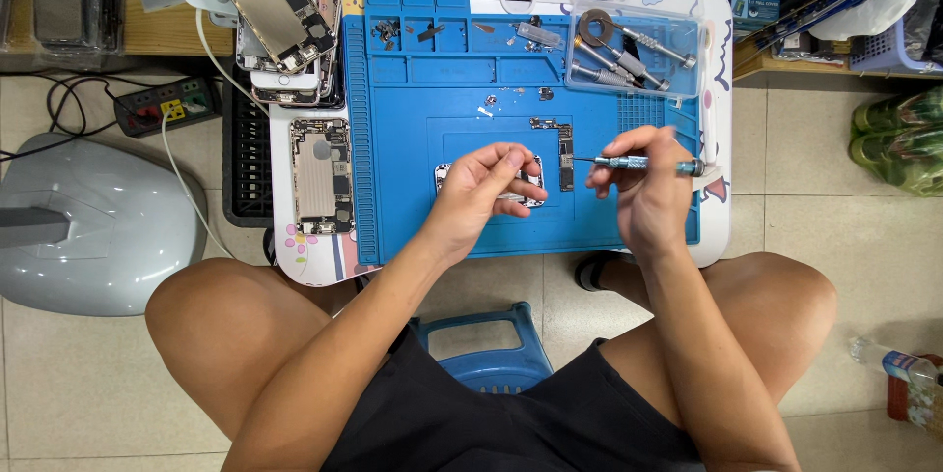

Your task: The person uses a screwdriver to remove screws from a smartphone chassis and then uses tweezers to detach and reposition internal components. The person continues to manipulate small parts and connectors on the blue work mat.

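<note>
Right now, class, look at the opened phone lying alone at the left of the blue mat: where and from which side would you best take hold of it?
Grip the opened phone by its two long edges near the middle, from above. It lies flat with its inside up, so those thin edges are probably the safest hold. The left hand is nearer.

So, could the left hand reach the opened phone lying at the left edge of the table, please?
Probably yes: the left hand rests on the small phone part, and only bare blue mat lies between it and the opened phone.
</note>
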